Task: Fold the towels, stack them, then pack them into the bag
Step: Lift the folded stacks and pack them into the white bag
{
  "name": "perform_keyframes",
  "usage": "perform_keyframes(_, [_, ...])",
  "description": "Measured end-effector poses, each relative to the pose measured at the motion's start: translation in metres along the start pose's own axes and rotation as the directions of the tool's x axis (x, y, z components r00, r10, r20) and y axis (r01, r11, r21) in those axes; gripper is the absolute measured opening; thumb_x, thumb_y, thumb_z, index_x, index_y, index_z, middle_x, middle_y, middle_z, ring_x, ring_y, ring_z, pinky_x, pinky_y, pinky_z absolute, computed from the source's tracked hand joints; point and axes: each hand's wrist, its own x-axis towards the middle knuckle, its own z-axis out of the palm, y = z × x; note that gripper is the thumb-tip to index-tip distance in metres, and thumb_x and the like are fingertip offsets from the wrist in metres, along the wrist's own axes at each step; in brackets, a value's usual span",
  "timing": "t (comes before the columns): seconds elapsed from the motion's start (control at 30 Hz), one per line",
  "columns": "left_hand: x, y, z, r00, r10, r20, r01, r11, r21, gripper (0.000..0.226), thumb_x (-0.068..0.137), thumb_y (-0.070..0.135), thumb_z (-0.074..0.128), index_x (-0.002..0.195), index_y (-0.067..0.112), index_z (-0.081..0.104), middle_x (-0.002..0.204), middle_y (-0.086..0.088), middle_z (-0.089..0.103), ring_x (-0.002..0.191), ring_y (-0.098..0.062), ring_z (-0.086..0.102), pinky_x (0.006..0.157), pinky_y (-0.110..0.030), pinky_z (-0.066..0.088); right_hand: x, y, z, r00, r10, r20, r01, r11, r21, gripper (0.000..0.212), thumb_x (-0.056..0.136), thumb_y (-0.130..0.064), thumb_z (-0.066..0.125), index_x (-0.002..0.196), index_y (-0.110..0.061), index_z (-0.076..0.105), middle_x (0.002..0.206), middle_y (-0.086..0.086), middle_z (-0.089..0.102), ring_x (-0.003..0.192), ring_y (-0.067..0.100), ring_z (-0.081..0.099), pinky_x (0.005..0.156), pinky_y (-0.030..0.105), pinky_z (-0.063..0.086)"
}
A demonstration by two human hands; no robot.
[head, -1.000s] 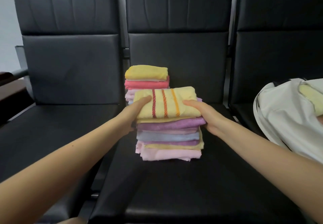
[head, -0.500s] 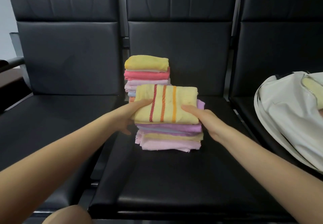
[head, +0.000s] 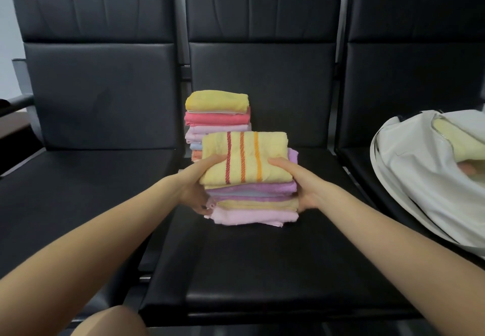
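1. Head view: a near stack of folded towels (head: 252,199) is seen on the middle seat (head: 262,270) of a row of black chairs, topped by a yellow striped towel (head: 245,156).
2. The left hand (head: 195,186) is clamped on the stack's left side, thumb laid over the striped towel; the lower fingers are hidden behind the cloth.
3. The right hand (head: 305,186) is clamped on the right side in the same way, thumb on top.
4. A second stack (head: 217,118) is noted just behind, close to the first; contact cannot be told.
5. A white bag (head: 430,178) lies on the right-hand seat, well apart, with a pale yellow towel (head: 456,139) already inside.
6. Judged risks: only the upper layers appear gripped, so the pink bottom towel could be left behind or slide out; uneven squeeze could splay the folds; the slumped bag mouth could catch the stack on entry.
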Motion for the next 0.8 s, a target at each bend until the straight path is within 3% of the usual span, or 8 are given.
perform_keyframes(0.07, [-0.001, -0.008, 0.002, 0.999, 0.039, -0.018, -0.040, 0.999, -0.017, 0.092, 0.058, 0.062, 0.077, 0.134, 0.025, 0.041, 0.144, -0.011, 0.044, 0.133, -0.032, 0.037, 0.111, -0.056, 0.024, 0.000, 0.008, 0.000, 1.000, -0.026, 0.008, 0.026, 0.999, 0.023, 0.053, 0.070, -0.049, 0.079, 0.109, -0.020, 0.060, 0.110, 0.013, 0.066, 0.104, 0.030, 0.062, 0.095, 0.046, 0.049])
perform_keyframes(0.17, [-0.006, -0.020, 0.012, 0.991, 0.134, -0.004, -0.134, 0.991, -0.008, 0.079, 0.064, 0.062, 0.071, 0.132, 0.030, 0.045, 0.130, -0.007, 0.056, 0.119, -0.030, 0.050, 0.111, -0.058, 0.025, -0.004, 0.022, -0.001, 0.993, -0.117, -0.001, 0.117, 0.990, 0.073, 0.046, 0.074, -0.043, 0.077, 0.110, -0.020, 0.060, 0.108, 0.011, 0.068, 0.102, 0.025, 0.064, 0.090, 0.042, 0.051])
perform_keyframes(0.23, [-0.009, -0.024, 0.022, 0.981, 0.191, 0.016, -0.191, 0.982, -0.004, 0.066, 0.068, 0.059, 0.067, 0.125, 0.031, 0.050, 0.123, -0.005, 0.061, 0.111, -0.026, 0.056, 0.100, -0.053, 0.039, -0.007, 0.030, -0.006, 0.986, -0.164, -0.013, 0.164, 0.978, 0.126, 0.056, 0.070, -0.041, 0.079, 0.117, -0.019, 0.058, 0.111, 0.011, 0.068, 0.105, 0.025, 0.064, 0.092, 0.041, 0.052])
perform_keyframes(0.3, [-0.011, -0.026, 0.032, 0.964, 0.263, 0.041, -0.264, 0.965, 0.010, 0.078, 0.059, 0.062, 0.075, 0.126, 0.031, 0.052, 0.123, -0.005, 0.063, 0.111, -0.025, 0.059, 0.083, -0.045, 0.046, -0.013, 0.037, -0.009, 0.978, -0.210, -0.005, 0.207, 0.961, 0.181, 0.054, 0.073, -0.039, 0.077, 0.119, -0.018, 0.058, 0.110, 0.011, 0.070, 0.106, 0.025, 0.066, 0.094, 0.040, 0.052])
perform_keyframes(0.37, [-0.004, -0.023, 0.044, 0.949, 0.309, 0.068, -0.310, 0.951, 0.006, 0.087, 0.055, 0.064, 0.079, 0.130, 0.029, 0.052, 0.124, -0.005, 0.065, 0.112, -0.025, 0.060, 0.089, -0.046, 0.047, -0.025, 0.039, -0.018, 0.963, -0.268, -0.008, 0.262, 0.936, 0.235, 0.040, 0.081, -0.035, 0.071, 0.116, -0.019, 0.058, 0.104, 0.009, 0.073, 0.102, 0.023, 0.068, 0.090, 0.038, 0.054])
perform_keyframes(0.57, [0.013, -0.007, 0.125, 0.935, 0.286, 0.211, -0.287, 0.958, -0.026, 0.047, 0.081, 0.051, 0.061, 0.122, 0.032, 0.051, 0.123, -0.008, 0.062, 0.115, -0.031, 0.056, 0.106, -0.061, 0.033, -0.062, 0.033, -0.086, 0.919, -0.383, -0.099, 0.395, 0.873, 0.287, 0.043, 0.080, -0.034, 0.069, 0.120, -0.024, 0.056, 0.104, 0.008, 0.073, 0.104, 0.025, 0.067, 0.100, 0.045, 0.050])
perform_keyframes(0.7, [0.036, -0.001, 0.162, 0.937, 0.208, 0.281, -0.231, 0.972, 0.049, 0.084, 0.058, 0.061, 0.080, 0.130, 0.031, 0.049, 0.130, -0.008, 0.058, 0.120, -0.033, 0.053, 0.108, -0.062, 0.030, -0.078, 0.035, -0.132, 0.910, -0.385, -0.158, 0.414, 0.873, 0.259, 0.022, 0.089, -0.031, 0.065, 0.110, -0.031, 0.057, 0.087, -0.001, 0.077, 0.100, 0.023, 0.067, 0.104, 0.046, 0.046])
perform_keyframes(0.8, [0.050, 0.003, 0.175, 0.970, 0.106, 0.217, -0.145, 0.975, 0.170, 0.118, 0.037, 0.070, 0.086, 0.139, 0.030, 0.042, 0.141, -0.008, 0.049, 0.128, -0.035, 0.045, 0.111, -0.061, 0.024, -0.074, 0.039, -0.157, 0.962, -0.222, -0.159, 0.251, 0.947, 0.200, 0.065, 0.071, -0.050, 0.079, 0.127, -0.025, 0.056, 0.109, 0.008, 0.073, 0.110, 0.027, 0.065, 0.104, 0.047, 0.046])
